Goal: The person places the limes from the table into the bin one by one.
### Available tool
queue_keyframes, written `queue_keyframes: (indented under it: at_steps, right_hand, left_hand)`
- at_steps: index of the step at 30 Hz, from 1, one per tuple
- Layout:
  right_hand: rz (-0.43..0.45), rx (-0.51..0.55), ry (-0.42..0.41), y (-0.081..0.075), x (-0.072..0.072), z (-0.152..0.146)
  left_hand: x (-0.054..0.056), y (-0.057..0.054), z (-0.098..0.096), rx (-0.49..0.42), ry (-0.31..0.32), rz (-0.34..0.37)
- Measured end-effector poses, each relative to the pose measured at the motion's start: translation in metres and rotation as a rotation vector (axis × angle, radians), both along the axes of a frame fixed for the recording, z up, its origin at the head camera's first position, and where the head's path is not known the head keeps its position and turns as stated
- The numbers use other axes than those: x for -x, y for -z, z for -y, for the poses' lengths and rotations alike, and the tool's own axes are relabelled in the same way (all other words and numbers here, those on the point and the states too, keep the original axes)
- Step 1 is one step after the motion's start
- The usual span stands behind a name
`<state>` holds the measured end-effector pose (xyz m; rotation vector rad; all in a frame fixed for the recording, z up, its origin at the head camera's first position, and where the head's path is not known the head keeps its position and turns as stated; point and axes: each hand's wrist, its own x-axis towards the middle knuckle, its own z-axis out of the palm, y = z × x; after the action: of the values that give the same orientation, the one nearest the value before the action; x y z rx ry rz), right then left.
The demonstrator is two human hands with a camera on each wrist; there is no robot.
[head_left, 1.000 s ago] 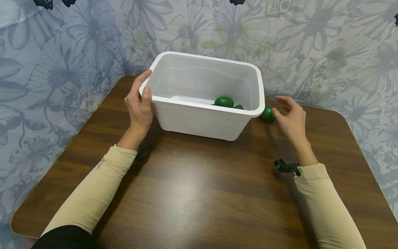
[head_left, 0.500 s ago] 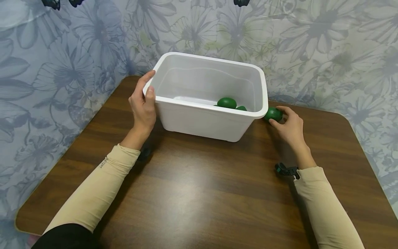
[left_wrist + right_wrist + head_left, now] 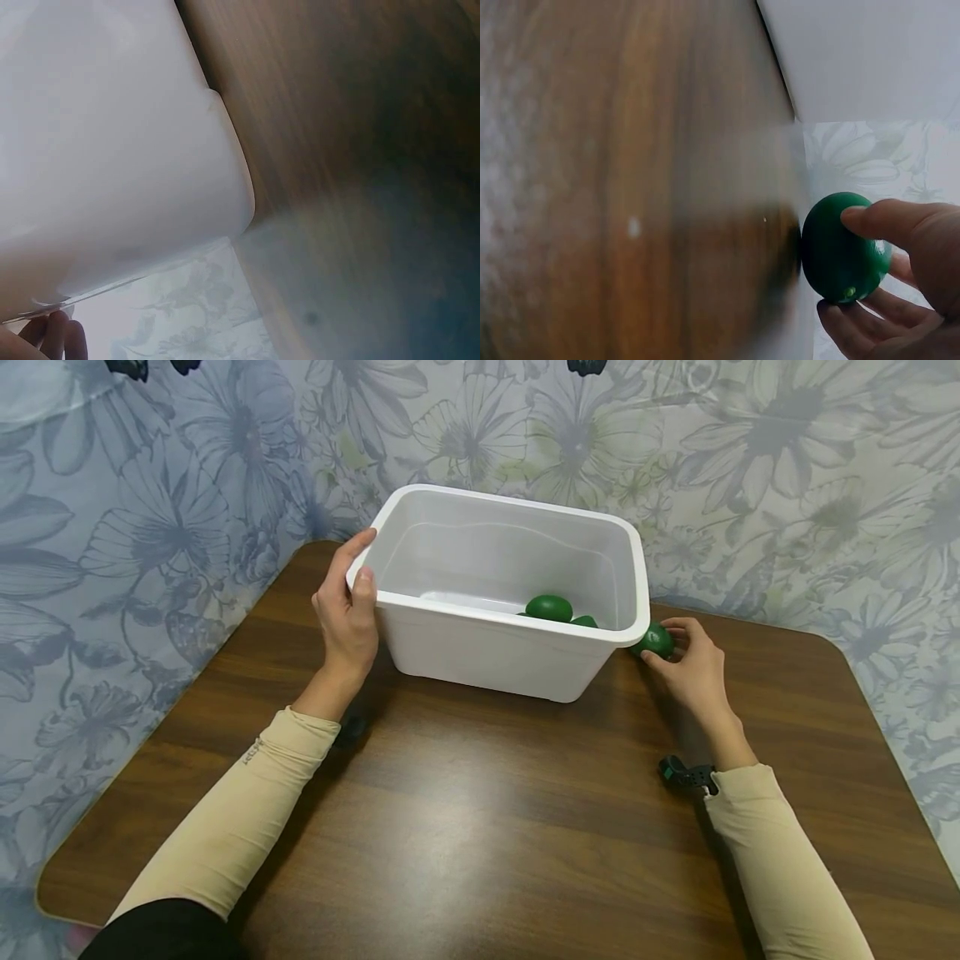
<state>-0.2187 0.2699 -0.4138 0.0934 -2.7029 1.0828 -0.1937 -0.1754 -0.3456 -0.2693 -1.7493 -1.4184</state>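
A white plastic bin stands tilted to the camera at the back of the table, its left rim gripped by my left hand. In the left wrist view the bin's smooth wall fills much of the picture, with some fingertips at the lower left corner. Just outside the bin's right end, my right hand holds a glossy green oval fruit. Up close, the fruit shows a small pale stem nub, with the thumb on one side and fingers around the other. It appears to touch the table.
Inside the bin, towards its right end, lie more green fruits, partly hidden by the front wall. The brown wooden table reaches a flower-patterned wall covering at the back. A black wrist strap sits on the right wrist.
My right hand has come down onto the green fruit and taken hold of it beside the bin. The left hand keeps its grip on the rim.
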Motion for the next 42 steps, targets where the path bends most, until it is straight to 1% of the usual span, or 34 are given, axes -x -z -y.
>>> queue_keyframes:
  at_steps: [7,14,18,23,27,36,42]
  right_hand:
    - [0.009,-0.023,-0.037,-0.003,-0.004,0.0]
    - [0.039,-0.032,-0.079,-0.004,-0.012,0.0]
    - [0.028,-0.038,-0.09,-0.005,-0.017,0.002]
    - [-0.012,-0.02,-0.08,-0.01,-0.026,0.004]
    - [-0.053,-0.009,-0.068,-0.018,-0.034,0.005]
    - [-0.201,0.003,-0.047,-0.045,-0.046,0.009]
    - [-0.277,0.05,-0.008,-0.062,-0.05,0.011]
  left_hand:
    - [0.0,0.0,-0.001,-0.006,-0.005,-0.001]
    - [-0.001,0.0,-0.001,-0.009,-0.008,0.003]
    - [-0.002,-0.001,0.0,-0.008,-0.013,0.008]
    - [-0.001,-0.001,-0.001,-0.011,-0.007,0.005]
    - [-0.001,-0.002,-0.001,-0.015,0.0,0.004]
    - [-0.002,-0.003,0.0,-0.029,0.003,0.015]
    - [-0.002,-0.003,0.0,-0.029,-0.002,0.02]
